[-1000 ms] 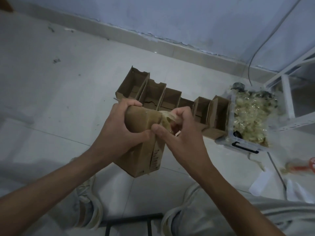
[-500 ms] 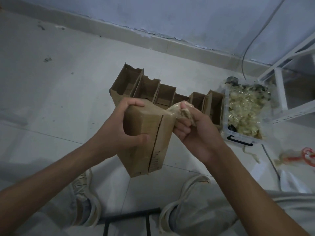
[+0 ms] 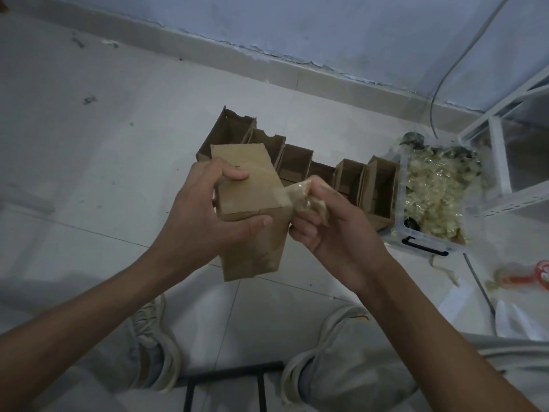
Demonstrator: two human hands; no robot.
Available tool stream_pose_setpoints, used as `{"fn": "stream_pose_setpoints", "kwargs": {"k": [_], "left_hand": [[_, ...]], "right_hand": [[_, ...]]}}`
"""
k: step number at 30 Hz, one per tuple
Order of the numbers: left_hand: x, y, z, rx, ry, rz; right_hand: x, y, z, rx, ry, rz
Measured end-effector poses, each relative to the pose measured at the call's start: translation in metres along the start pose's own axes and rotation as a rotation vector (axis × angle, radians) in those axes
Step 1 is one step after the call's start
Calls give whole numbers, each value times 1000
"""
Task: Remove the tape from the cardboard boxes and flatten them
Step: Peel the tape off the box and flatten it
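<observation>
A single head-worn wide-angle view looks forward and steeply down from close above the pale tiled floor (image 3: 89, 179), facing the blue-grey painted wall (image 3: 326, 28) whose base crosses the top edge. Both forearms enter from the bottom corners.

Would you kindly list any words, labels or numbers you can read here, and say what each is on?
None can be read.
Held cardboard box: no print shows on its visible faces.
Red roll at the right edge: it has a pale marking, too blurred to read.
</observation>
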State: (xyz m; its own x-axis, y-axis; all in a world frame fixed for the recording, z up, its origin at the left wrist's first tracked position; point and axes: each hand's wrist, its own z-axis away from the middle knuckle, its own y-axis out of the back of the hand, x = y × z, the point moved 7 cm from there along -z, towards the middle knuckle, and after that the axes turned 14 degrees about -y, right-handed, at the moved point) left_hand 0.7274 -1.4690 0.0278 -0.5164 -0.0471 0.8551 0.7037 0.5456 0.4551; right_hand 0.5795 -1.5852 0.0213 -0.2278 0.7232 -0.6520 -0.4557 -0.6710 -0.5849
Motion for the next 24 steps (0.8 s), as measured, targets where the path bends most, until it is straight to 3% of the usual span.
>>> {"fn": "stream_pose_setpoints", "kwargs": {"k": [3,8,12,17,19,21,24], "left_hand": [[2,2,-1,12,-15,1],[-5,7,-3,28,-6,-84],[-10,5,-4,7,7,-149],[-4,-1,-4,-18,-49,-201],[-2,-4,-3,-35,-70,-217],[-1,-4,-2,-43,-81,-233],[-6,-3,1,-52,-65,-237]], "right_hand": [[5,6,-2,74,1,-143],[-3,20,1,382,39,272],[-6,15,3,312,56,286],[-19,20,13,762,335,820],[-16,2,13,846,479,1162],[-11,-8,9,844,536,1387],[-11,-2,3,677,403,1297]]}}
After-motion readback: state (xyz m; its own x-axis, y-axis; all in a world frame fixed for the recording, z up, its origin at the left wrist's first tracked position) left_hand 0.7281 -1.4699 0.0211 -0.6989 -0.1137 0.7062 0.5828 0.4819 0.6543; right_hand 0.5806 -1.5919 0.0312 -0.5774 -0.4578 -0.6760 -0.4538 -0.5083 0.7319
